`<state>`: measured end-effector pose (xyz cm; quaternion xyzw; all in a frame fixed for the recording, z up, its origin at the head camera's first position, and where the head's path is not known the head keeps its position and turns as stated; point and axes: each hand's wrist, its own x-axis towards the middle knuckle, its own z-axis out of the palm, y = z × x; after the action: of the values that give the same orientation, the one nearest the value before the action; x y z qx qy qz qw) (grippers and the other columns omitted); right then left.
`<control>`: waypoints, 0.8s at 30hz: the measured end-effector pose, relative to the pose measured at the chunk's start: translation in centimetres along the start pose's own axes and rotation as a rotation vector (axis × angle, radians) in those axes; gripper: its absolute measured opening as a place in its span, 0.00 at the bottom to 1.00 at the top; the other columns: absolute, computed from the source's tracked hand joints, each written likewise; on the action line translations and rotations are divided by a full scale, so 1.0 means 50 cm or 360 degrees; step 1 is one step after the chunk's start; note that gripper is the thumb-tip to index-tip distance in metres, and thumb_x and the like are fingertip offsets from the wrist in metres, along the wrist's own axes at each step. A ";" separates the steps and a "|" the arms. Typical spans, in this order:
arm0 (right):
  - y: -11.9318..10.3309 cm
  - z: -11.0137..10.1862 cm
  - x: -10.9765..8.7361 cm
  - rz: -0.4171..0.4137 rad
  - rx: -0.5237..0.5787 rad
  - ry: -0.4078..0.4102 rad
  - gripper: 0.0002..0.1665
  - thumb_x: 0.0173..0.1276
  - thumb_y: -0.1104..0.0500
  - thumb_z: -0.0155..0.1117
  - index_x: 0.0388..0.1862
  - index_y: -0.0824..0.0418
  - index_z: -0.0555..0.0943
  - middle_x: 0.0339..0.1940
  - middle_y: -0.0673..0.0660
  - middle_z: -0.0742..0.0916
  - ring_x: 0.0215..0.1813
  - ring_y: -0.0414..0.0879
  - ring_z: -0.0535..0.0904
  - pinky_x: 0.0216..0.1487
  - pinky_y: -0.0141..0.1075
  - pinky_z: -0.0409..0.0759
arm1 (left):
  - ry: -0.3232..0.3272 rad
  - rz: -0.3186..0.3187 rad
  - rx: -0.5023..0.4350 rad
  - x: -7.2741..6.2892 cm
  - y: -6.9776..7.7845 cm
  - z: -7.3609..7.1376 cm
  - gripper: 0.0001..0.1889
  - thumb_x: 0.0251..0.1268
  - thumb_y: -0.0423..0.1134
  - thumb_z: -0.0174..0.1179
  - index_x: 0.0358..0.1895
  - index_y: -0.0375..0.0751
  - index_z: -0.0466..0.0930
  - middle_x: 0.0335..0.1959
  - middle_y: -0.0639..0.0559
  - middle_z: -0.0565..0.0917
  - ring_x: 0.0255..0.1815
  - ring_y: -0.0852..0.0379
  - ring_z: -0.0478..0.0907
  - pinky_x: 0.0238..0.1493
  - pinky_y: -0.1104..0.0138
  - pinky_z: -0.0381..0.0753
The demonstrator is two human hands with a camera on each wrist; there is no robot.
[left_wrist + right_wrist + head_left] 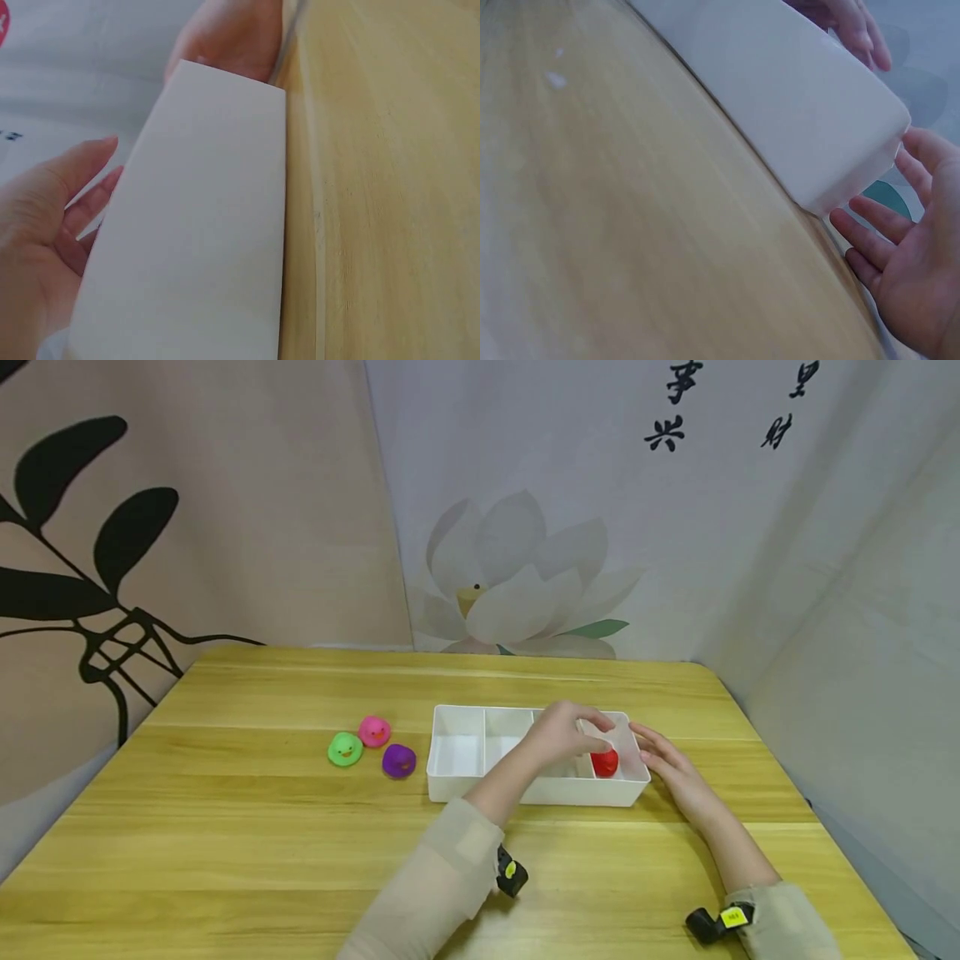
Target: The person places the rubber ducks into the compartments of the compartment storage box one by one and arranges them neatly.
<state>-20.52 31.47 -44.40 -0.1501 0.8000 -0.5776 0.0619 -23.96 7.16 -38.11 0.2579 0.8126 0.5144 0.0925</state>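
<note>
A white divided box [577, 791] sits on the wooden table, its compartments in a row. In the rightmost visible compartment lies a small red rounded toy [604, 764], partly hidden. My left hand [561, 735] is over that compartment, thumb and fingers apart, the thumb close above the red toy; whether they touch I cannot tell. In the left wrist view the left hand [45, 232] shows behind the box's long wall [202, 217], with a gap between thumb and fingers. My right hand [678, 777] rests its extended fingers [870, 232] against the box's right end.
Left of the box stand a green toy duck [345, 749], a pink toy duck [375, 732] and a purple rounded toy [399, 762]. Behind the table [247, 827] hangs a printed curtain [300, 510]. Small black cameras [512, 872] are strapped to both wrists.
</note>
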 end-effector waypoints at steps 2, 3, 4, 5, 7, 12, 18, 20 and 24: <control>0.001 0.000 -0.001 -0.0003 0.0013 0.0005 0.30 0.79 0.54 0.44 0.75 0.59 0.56 0.70 0.69 0.65 0.64 0.43 0.65 0.57 0.27 0.65 | 0.0020 0.0029 -0.0011 -0.009 0.002 -0.006 0.14 0.55 0.38 0.71 0.46 0.43 0.86 0.41 0.61 0.84 0.24 0.58 0.78 0.28 0.69 0.78; 0.001 0.000 -0.001 -0.0003 0.0020 0.0007 0.30 0.79 0.54 0.44 0.75 0.60 0.56 0.70 0.69 0.65 0.64 0.42 0.65 0.57 0.27 0.65 | 0.0030 0.0041 -0.0017 -0.014 0.002 -0.010 0.14 0.55 0.39 0.70 0.46 0.44 0.86 0.41 0.61 0.84 0.24 0.58 0.77 0.27 0.69 0.78; 0.001 0.000 -0.001 -0.0005 0.0024 0.0009 0.30 0.79 0.54 0.44 0.75 0.60 0.56 0.70 0.69 0.65 0.64 0.42 0.66 0.57 0.26 0.65 | 0.0039 0.0054 -0.0016 -0.019 0.003 -0.013 0.13 0.55 0.39 0.70 0.45 0.45 0.86 0.40 0.62 0.84 0.23 0.58 0.76 0.26 0.69 0.77; 0.002 0.000 -0.002 -0.0009 0.0029 0.0008 0.30 0.79 0.54 0.44 0.75 0.60 0.56 0.70 0.70 0.65 0.64 0.43 0.66 0.57 0.26 0.65 | 0.0048 0.0073 -0.0013 -0.026 0.004 -0.017 0.13 0.55 0.39 0.70 0.45 0.46 0.86 0.41 0.61 0.84 0.23 0.58 0.75 0.25 0.68 0.77; 0.002 0.001 -0.002 -0.0008 0.0042 0.0012 0.30 0.78 0.54 0.45 0.75 0.60 0.56 0.70 0.70 0.65 0.65 0.46 0.65 0.57 0.27 0.66 | 0.0074 0.0118 -0.0012 -0.038 0.006 -0.026 0.12 0.56 0.38 0.70 0.44 0.47 0.87 0.41 0.62 0.84 0.22 0.57 0.73 0.23 0.68 0.75; 0.000 0.003 0.000 -0.0002 0.0037 0.0028 0.30 0.78 0.54 0.46 0.75 0.58 0.57 0.70 0.69 0.65 0.68 0.58 0.61 0.57 0.26 0.65 | 0.0132 0.0233 -0.0031 -0.069 0.008 -0.051 0.12 0.56 0.38 0.70 0.45 0.46 0.86 0.40 0.63 0.84 0.21 0.56 0.71 0.20 0.68 0.73; -0.004 0.005 -0.001 0.0005 0.0037 0.0045 0.30 0.77 0.54 0.47 0.75 0.60 0.57 0.70 0.69 0.65 0.69 0.61 0.59 0.57 0.25 0.64 | 0.0181 0.0258 -0.0073 -0.105 0.009 -0.078 0.13 0.56 0.37 0.70 0.46 0.42 0.86 0.41 0.57 0.85 0.18 0.56 0.69 0.17 0.69 0.69; -0.004 0.005 -0.001 0.0009 0.0042 0.0041 0.30 0.78 0.55 0.47 0.75 0.60 0.57 0.70 0.70 0.65 0.69 0.61 0.59 0.57 0.25 0.64 | 0.0199 0.0257 -0.0081 -0.116 0.008 -0.086 0.13 0.56 0.36 0.70 0.46 0.40 0.86 0.41 0.55 0.85 0.17 0.57 0.68 0.17 0.69 0.68; -0.002 0.005 -0.001 0.0006 0.0026 0.0046 0.30 0.78 0.56 0.46 0.75 0.59 0.58 0.70 0.71 0.65 0.69 0.62 0.59 0.58 0.26 0.64 | 0.0237 0.0225 -0.0076 -0.139 0.009 -0.103 0.12 0.56 0.37 0.70 0.45 0.44 0.86 0.40 0.55 0.85 0.18 0.58 0.67 0.17 0.69 0.67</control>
<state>-20.39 31.24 -44.37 -0.1398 0.7964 -0.5860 0.0526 -20.05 -0.34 -36.17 0.2735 0.7845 0.5566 0.0015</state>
